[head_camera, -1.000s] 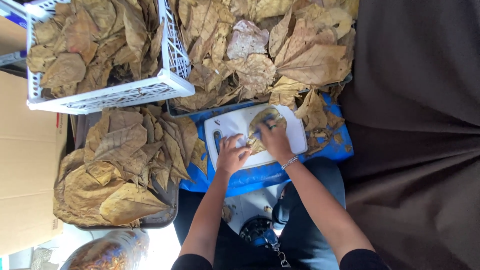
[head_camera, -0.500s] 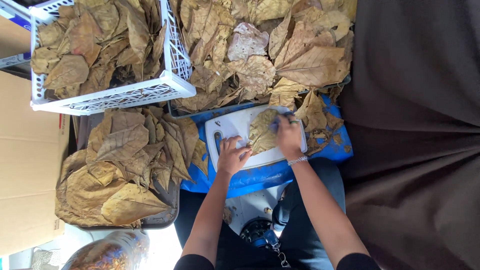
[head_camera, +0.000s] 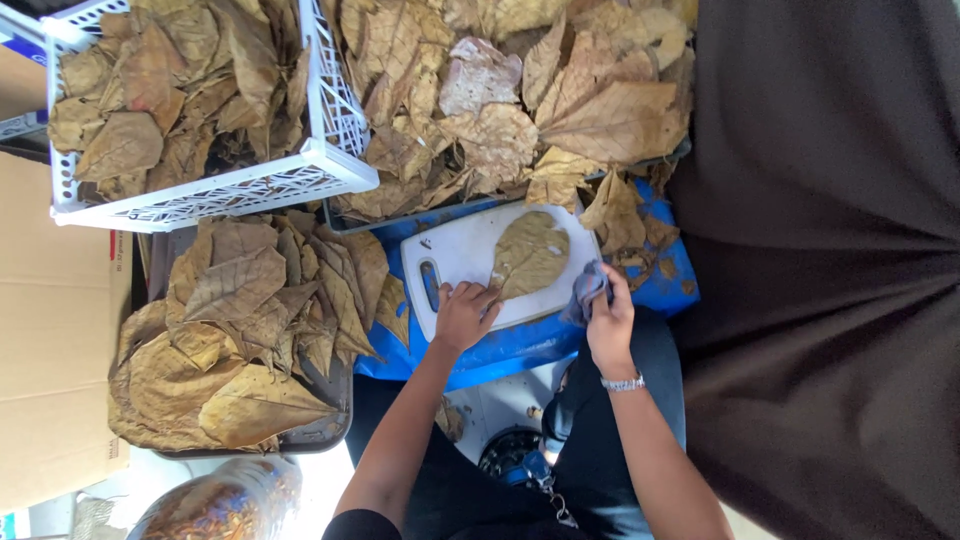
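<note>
Dark brown cloth (head_camera: 830, 270) fills the whole three o'clock side of the view, and beside it a blue plastic sheet (head_camera: 520, 350) carries a white plastic cutting board with a handle slot (head_camera: 455, 255). On that board, just past centre toward one o'clock, lies a single large dried tan leaf (head_camera: 528, 255), flat and spread out. At the board's six o'clock edge the left hand (head_camera: 465, 315) presses down with fingers spread, its fingertips at the leaf's stem end. At the board's four o'clock corner the right hand (head_camera: 610, 325) has its grip closed round a small grey-blue cloth (head_camera: 587, 290). Such a leaf looks light, papery and brittle, likely to crack if pinched mid-blade; the stem or a firm edge seems the safest place to hold. Heaps of similar dried leaves (head_camera: 520, 100) lie at twelve o'clock, a white lattice plastic crate (head_camera: 210, 190) at ten, and a dark tray of leaves (head_camera: 300, 435) at eight.
</note>
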